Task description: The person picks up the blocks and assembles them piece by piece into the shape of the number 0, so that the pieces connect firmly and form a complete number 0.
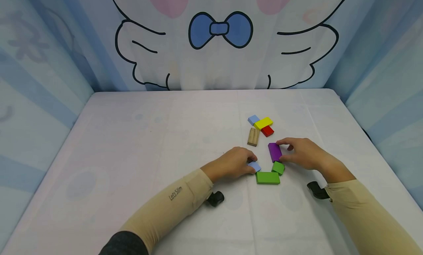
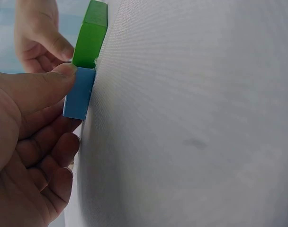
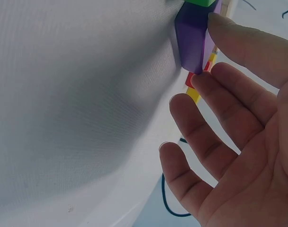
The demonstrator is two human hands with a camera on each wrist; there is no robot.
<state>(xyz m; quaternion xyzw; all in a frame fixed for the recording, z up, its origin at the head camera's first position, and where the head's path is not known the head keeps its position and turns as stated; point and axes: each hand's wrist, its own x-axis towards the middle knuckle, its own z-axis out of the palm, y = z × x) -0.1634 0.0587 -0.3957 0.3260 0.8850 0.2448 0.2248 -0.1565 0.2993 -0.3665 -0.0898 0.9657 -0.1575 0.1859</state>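
Note:
My left hand (image 1: 235, 162) pinches a small light blue block (image 2: 79, 94) between thumb and fingers, low on the table. Its corner meets the left end of a long green block (image 1: 267, 178). With thumb and index finger at its two ends, my right hand (image 1: 304, 154) holds a purple block (image 1: 275, 152); the other fingers are spread loosely in the right wrist view. A small green block (image 1: 278, 168) lies between the purple block and the long green one. Together these blocks form a curved line.
Beyond the hands lie a natural wooden block (image 1: 253, 137), a red block (image 1: 267, 131), a yellow block (image 1: 263, 123) and another light blue block (image 1: 253, 119), close together. A white cloth covers the table (image 1: 132, 148). Printed curtains (image 1: 218, 64) hang behind and at both sides.

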